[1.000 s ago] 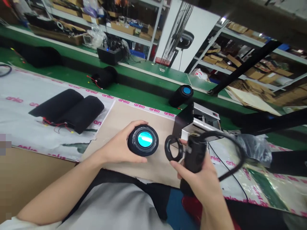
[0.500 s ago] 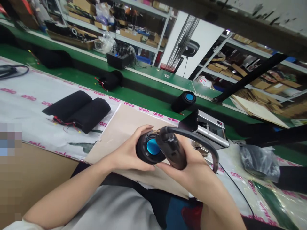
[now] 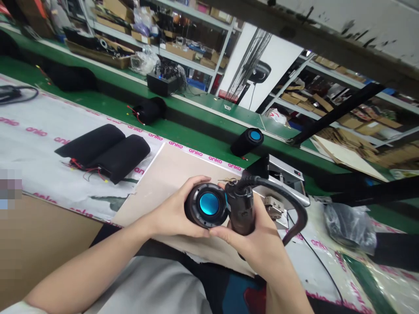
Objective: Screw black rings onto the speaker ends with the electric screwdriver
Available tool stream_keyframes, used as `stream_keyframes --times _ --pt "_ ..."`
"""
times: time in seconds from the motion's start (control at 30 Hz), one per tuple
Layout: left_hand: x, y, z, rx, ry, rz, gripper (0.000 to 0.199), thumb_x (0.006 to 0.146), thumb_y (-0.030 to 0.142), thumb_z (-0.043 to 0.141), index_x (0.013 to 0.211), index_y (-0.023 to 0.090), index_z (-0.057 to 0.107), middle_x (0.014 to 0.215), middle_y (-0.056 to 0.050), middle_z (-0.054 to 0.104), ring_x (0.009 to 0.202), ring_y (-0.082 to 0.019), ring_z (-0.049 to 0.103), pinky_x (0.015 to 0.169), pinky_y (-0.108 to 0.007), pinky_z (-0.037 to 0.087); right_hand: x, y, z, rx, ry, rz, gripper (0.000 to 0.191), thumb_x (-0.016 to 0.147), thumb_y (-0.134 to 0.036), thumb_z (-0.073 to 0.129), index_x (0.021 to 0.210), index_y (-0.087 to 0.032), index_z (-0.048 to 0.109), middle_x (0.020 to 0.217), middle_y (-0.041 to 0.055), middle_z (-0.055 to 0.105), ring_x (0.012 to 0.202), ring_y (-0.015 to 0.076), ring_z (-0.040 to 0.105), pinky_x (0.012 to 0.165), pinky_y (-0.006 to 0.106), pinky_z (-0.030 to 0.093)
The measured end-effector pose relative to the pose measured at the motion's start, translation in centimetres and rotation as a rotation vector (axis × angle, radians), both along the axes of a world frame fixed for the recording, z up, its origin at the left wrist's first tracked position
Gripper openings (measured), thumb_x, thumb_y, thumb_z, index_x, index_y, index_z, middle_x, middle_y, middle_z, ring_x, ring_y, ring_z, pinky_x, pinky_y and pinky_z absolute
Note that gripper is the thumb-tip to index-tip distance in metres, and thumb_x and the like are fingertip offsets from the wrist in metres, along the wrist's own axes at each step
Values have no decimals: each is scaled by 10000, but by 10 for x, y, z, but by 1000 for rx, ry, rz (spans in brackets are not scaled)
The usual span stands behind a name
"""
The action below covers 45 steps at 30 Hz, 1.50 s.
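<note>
My left hand (image 3: 173,213) is closed around a black cylindrical speaker (image 3: 196,213), its round blue end (image 3: 209,204) facing up toward me. A dark corded electric screwdriver (image 3: 241,207) is gripped in my right hand (image 3: 258,235), its thick cable looping over to the right. The thumb of that hand also reaches the speaker's near rim. The screwdriver's body stands beside the blue end, leaving it uncovered; its tip is hidden. Beneath both hands lies a beige board (image 3: 157,179).
Two black cloth-covered cylinders (image 3: 103,150) with red wires lie at left. Another blue-ended speaker (image 3: 248,141) rests on the green bench (image 3: 196,135). A silver-and-black machine (image 3: 284,174) stands at right, near a plastic-wrapped bundle (image 3: 350,224). Shelves with boxes (image 3: 180,49) stand behind.
The screwdriver has swung away to the right and more upright, uncovering the speaker's blue end. The speaker stays in my left hand, and the view has shifted slightly.
</note>
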<state>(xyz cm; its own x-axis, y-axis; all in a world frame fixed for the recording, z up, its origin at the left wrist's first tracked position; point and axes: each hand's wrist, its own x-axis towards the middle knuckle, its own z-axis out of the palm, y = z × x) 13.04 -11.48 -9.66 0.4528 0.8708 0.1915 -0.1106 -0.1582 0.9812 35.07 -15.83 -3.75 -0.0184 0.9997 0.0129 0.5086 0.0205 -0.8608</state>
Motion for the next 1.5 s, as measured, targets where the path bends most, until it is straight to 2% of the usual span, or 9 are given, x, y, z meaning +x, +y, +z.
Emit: stream_keyframes --times 0.23,0.37,0.57,0.87,1.03,1.2,1.27,1.37,1.5 --pt "2 0 1 -18 -104 -67 1046 656 279 1025 1501 264 408 1574 -182 600 1472 -401 598 1225 -542 496 -12 -9 18 -111 -97 -60 787 745 -477 908 1451 -339 590 1415 24 687 1283 313 683 1131 481 568" --pt "2 -1 -1 11 -66 -50 1076 637 266 1027 1528 283 423 1595 -156 580 1485 -406 575 1237 -563 478 -9 -2 29 -125 -198 36 772 767 -478 894 1463 -348 586 1389 18 702 1300 317 679 1068 441 589" --pt "0 -2 -6 5 -85 -24 1135 609 313 1058 1565 307 447 1632 -151 549 1516 -413 540 1266 -591 444 -3 4 32 -144 -304 81 753 758 -436 895 1448 -364 602 1380 20 718 1197 316 733 798 352 625" --pt "-3 -4 -19 6 -54 -37 1391 517 392 1110 1681 369 348 1720 -160 454 1611 -444 418 1321 -605 367 -25 -19 36 -239 -202 -75 655 770 -420 824 1394 -366 635 1129 -11 744 1034 261 715 922 378 611" --pt "0 -2 -9 52 -101 -23 1320 416 405 1130 1570 322 495 1665 -160 530 1543 -468 507 1300 -598 409 -21 -14 29 -202 -104 -80 748 727 -402 880 1427 -334 626 1291 10 716 1233 303 670 1135 449 551" --pt "5 -6 4 37 15 81 998 570 427 1065 1423 255 576 1510 -168 662 1435 -449 616 1215 -569 507 -2 -10 25 -251 41 -59 746 727 -389 918 1412 -274 645 1063 47 756 658 189 666 629 339 593" --pt "5 -9 6 57 91 107 978 602 411 1036 1436 250 552 1520 -183 642 1456 -457 594 1211 -567 511 15 -8 30 -149 253 -137 650 781 -389 922 1353 -295 628 1106 45 757 530 134 594 542 315 533" --pt "1 -12 10 147 162 137 938 628 404 1008 1429 253 545 1552 -199 595 1516 -466 532 1244 -576 482 47 -7 42 250 632 -351 520 830 -524 936 1209 -368 616 1096 -18 730 531 113 577 573 325 546" --pt "-7 -10 12 294 294 171 849 674 400 978 1398 262 557 1541 -188 585 1502 -457 545 1234 -588 496 82 -16 59 639 826 -625 631 537 -695 1015 961 -368 680 690 -68 534 529 126 485 624 312 574"
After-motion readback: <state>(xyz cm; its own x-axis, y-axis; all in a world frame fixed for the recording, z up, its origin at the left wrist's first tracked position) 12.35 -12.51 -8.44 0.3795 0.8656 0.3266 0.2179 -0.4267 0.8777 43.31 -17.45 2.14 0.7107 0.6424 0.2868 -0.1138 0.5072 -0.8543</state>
